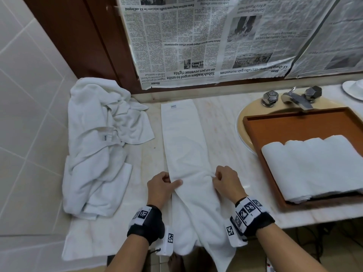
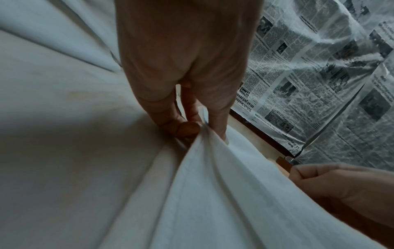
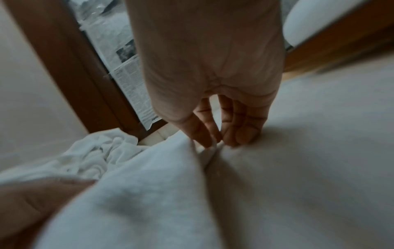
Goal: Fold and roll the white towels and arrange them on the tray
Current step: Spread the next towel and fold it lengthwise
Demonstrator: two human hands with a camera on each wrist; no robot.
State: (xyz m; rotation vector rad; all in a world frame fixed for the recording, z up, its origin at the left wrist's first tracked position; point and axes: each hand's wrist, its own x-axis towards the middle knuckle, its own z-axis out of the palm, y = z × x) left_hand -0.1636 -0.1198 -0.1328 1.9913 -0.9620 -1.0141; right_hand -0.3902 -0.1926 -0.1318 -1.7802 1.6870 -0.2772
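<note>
A white towel (image 1: 184,142), folded into a long narrow strip, lies on the marble counter (image 1: 222,122) and hangs over its front edge. My left hand (image 1: 165,183) pinches the strip's left edge between thumb and fingers (image 2: 192,129). My right hand (image 1: 222,177) pinches its right edge, bunching the cloth (image 3: 209,150). At the right a brown wooden tray (image 1: 294,128) rests over the sink and holds several rolled white towels (image 1: 318,165) side by side.
A heap of loose white towels (image 1: 98,138) lies on the counter at the left, against the tiled wall. A faucet (image 1: 294,99) with two knobs stands behind the tray. Newspaper (image 1: 196,40) covers the mirror at the back. A white dish (image 1: 353,89) sits far right.
</note>
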